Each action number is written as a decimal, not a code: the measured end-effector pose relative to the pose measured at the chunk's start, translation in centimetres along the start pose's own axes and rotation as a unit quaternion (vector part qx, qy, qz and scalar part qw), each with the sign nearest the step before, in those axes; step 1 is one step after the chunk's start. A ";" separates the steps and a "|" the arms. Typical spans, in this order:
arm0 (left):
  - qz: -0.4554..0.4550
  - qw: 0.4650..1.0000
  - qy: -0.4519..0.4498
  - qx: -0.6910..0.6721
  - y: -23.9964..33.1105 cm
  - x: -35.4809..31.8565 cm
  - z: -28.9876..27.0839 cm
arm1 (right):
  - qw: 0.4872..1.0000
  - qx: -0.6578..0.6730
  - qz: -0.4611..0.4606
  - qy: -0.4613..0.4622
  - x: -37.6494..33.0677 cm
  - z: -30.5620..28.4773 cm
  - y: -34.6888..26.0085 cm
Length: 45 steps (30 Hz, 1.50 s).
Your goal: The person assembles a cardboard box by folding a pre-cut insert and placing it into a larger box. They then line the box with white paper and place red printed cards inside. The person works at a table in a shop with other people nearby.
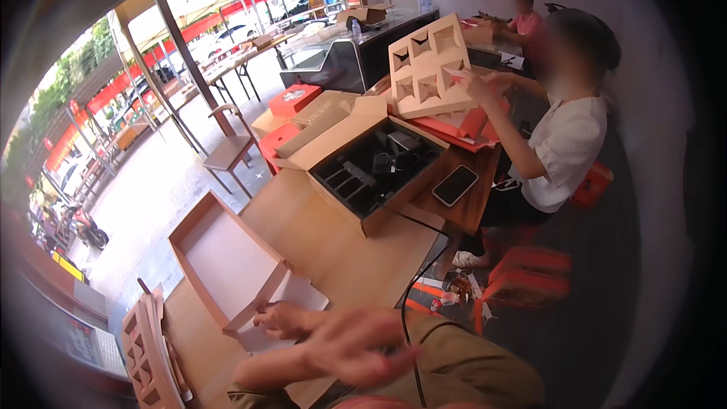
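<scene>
An opened, shallow brown cardboard box [227, 254] with a pale inside lies on the table ahead of me, its near end flap spread out. My right hand [282, 321] reaches leftward to this near end, its fingers bent against the flap and closed on the cardboard. Crossing in front, my left hand [367, 348] is smeared by motion. Its fingers point right and look spread, with nothing visible between them. It hides part of my right forearm.
Cardboard inserts [144, 352] stand at the table's left edge. Beyond the box sits a larger carton [363, 216] with black electronics inside. A phone [455, 185] lies at its right. A co-worker [568, 129] lifts a compartmented insert [428, 68]. A black cable [407, 310] hangs near my hands.
</scene>
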<state>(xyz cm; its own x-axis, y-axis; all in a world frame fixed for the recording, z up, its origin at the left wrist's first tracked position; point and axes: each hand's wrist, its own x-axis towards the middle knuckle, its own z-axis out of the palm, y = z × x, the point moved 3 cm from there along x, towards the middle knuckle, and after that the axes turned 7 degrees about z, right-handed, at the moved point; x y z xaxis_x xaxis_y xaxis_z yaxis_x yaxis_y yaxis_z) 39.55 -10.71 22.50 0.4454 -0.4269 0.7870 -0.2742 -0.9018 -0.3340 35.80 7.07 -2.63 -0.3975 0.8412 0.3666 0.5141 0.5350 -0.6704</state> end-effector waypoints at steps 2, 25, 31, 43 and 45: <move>-0.091 0.978 -0.153 0.107 -4.6 -7.5 -1.0 | 0.998 -0.042 -0.036 0.006 0.4 1.5 0.5; -0.524 0.791 -0.302 0.094 -14.3 -38.5 -11.8 | 0.986 -0.134 0.046 -0.087 -0.7 -5.2 -1.8; -0.565 0.772 -0.264 0.125 -15.3 -38.0 -9.8 | 0.983 -0.133 -0.059 -0.108 -1.5 -6.9 -2.8; -0.506 0.835 -0.210 0.046 -14.2 -38.4 -13.0 | 0.986 -0.138 0.080 -0.042 0.3 -8.1 5.2; -0.481 0.846 -0.227 0.044 -13.7 -37.6 -13.1 | 0.988 -0.126 0.084 -0.037 0.3 -7.8 5.3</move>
<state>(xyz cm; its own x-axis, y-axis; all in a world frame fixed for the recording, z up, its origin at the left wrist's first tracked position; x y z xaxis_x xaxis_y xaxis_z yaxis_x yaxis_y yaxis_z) 15.41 18.61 4.24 0.7134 0.5429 0.4432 0.4564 -0.8398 0.2940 44.32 10.71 -1.07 -0.3412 0.9164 0.2094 0.7465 0.3995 -0.5321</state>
